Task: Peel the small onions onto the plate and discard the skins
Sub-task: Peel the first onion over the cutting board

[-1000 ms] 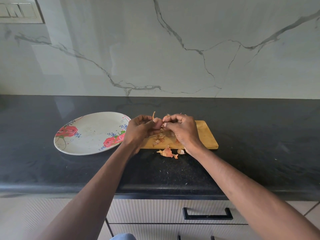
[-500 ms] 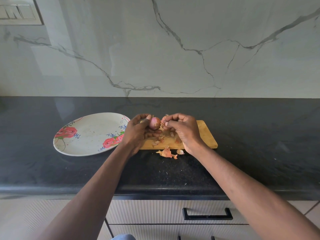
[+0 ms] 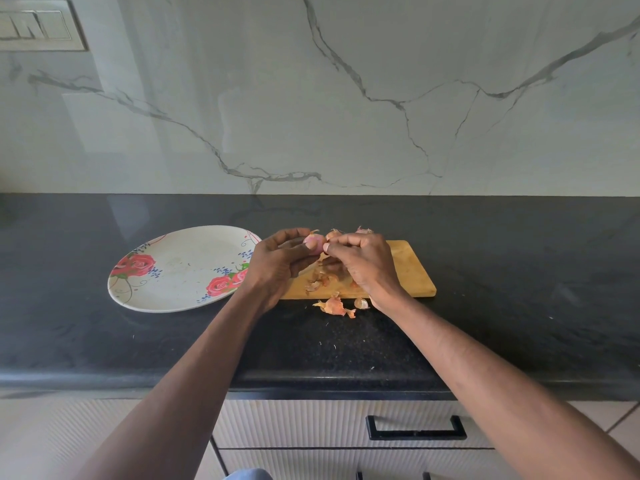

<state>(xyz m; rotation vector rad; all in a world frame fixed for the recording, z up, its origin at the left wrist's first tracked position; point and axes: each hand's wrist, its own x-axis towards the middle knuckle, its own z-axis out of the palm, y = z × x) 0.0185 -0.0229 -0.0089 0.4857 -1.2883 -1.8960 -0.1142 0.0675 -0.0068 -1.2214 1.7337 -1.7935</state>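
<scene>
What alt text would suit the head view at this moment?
Left hand holds a small pinkish onion above a wooden cutting board while the right hand pinches its skin. Loose skins lie on the black counter; a floral plate sits left.

left hand (image 3: 277, 265) covers most of small onion (image 3: 314, 242); right hand (image 3: 363, 268) hides middle of cutting board (image 3: 408, 271) and some skins (image 3: 320, 280). right fingertips' grip unclear. switch plate (image 3: 38, 27) cut off at left edge.
</scene>
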